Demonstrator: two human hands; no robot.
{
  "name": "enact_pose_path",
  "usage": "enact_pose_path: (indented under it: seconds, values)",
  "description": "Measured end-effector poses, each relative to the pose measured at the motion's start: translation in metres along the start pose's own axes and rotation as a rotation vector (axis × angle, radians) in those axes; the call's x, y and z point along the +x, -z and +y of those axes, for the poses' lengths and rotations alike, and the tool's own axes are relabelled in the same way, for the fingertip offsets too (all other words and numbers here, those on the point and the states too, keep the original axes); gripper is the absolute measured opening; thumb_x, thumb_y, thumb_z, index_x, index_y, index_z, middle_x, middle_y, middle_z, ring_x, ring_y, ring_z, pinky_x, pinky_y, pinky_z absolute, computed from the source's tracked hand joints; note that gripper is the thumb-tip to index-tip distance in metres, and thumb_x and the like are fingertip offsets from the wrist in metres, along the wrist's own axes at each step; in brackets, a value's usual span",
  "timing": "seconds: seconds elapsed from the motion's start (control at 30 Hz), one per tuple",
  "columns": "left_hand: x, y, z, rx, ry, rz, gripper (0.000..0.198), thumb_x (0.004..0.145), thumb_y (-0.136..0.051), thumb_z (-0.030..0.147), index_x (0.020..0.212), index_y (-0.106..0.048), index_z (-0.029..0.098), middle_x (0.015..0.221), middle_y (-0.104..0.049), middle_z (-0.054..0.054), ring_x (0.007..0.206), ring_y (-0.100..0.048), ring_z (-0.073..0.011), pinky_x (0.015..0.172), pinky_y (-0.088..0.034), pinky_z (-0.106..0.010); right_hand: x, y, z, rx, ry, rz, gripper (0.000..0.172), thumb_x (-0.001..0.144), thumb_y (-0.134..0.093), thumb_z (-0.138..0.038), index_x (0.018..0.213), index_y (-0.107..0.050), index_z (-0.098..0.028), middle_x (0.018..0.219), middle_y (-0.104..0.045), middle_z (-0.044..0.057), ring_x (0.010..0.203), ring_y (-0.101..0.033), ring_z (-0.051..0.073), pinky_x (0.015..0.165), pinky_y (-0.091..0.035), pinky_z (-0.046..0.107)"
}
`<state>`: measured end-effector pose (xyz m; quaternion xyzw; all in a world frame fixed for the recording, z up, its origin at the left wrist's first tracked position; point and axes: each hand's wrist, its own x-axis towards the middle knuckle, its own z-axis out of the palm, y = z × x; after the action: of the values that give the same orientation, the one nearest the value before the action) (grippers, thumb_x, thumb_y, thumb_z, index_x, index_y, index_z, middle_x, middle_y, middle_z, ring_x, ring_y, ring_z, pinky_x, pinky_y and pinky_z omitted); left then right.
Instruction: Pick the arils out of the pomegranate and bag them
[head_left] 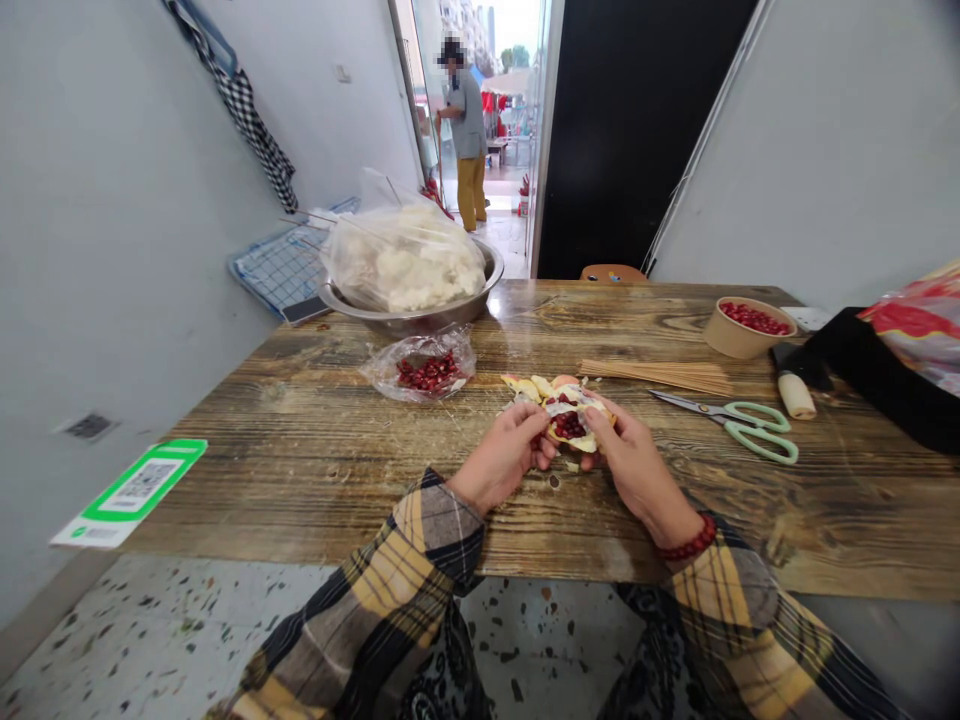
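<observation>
With left hand [501,455] and right hand [634,460] both clasping the pomegranate [564,405] near the bag [424,368], best roll seeds [570,426] loose gently, not crush them.

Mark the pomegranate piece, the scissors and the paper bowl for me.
pomegranate piece [568,424]: head view, on its red seeds.
scissors [724,411]: head view, at the pivot.
paper bowl [739,345]: head view, on the outer wall.
</observation>
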<state>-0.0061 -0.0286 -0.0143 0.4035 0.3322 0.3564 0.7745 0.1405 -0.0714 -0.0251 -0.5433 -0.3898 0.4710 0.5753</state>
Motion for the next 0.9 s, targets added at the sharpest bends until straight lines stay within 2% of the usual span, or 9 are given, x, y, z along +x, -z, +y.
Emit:
enact_pose_path:
  seconds: [0.33,0.57,0.73,0.9]
  values:
    - [0.0015,-0.0009,-0.0008,0.080,-0.032,0.045,0.033,0.071,-0.073,0.037,0.080,-0.050,0.016,0.059,-0.057,0.004,0.043,-0.049,-0.0045,0.041,-0.033,-0.015,0.0017,0.0015,0.0061,-0.054,0.047,0.003,0.057,0.078,-0.063,-0.050,0.126,-0.058,-0.019,0.094,-0.069,0.006,0.058,-0.056,0.014,0.042,-0.047,0.025]
    - [0.0035,0.0003,-0.0045,0.225,-0.086,0.088,0.020,0.082,-0.059,0.033,0.076,-0.050,0.016,0.052,-0.054,0.004,0.040,-0.047,-0.0055,0.038,-0.033,-0.015,0.0001,0.0014,0.0051,-0.046,0.052,-0.011,0.055,0.078,-0.062,-0.051,0.123,-0.060,-0.018,0.093,-0.069,0.006,0.060,-0.056,0.015,0.041,-0.047,0.024]
    - [0.0022,0.0005,-0.0035,0.124,-0.073,0.074,0.018,0.082,-0.056,0.032,0.076,-0.051,0.016,0.055,-0.054,0.003,0.041,-0.047,-0.0058,0.039,-0.034,-0.016,-0.0004,0.0010,0.0038,-0.006,0.041,-0.032,0.052,0.079,-0.062,-0.051,0.120,-0.062,-0.018,0.085,-0.068,0.005,0.060,-0.055,0.015,0.041,-0.046,0.023]
    - [0.0019,0.0011,-0.0006,0.024,-0.043,0.023,0.017,0.081,-0.056,0.031,0.076,-0.054,0.015,0.061,-0.056,0.000,0.045,-0.049,-0.0066,0.040,-0.034,-0.017,0.0005,0.0017,0.0017,0.045,0.012,-0.047,0.049,0.078,-0.063,-0.051,0.114,-0.064,-0.018,0.086,-0.068,0.006,0.063,-0.056,0.015,0.041,-0.045,0.022]
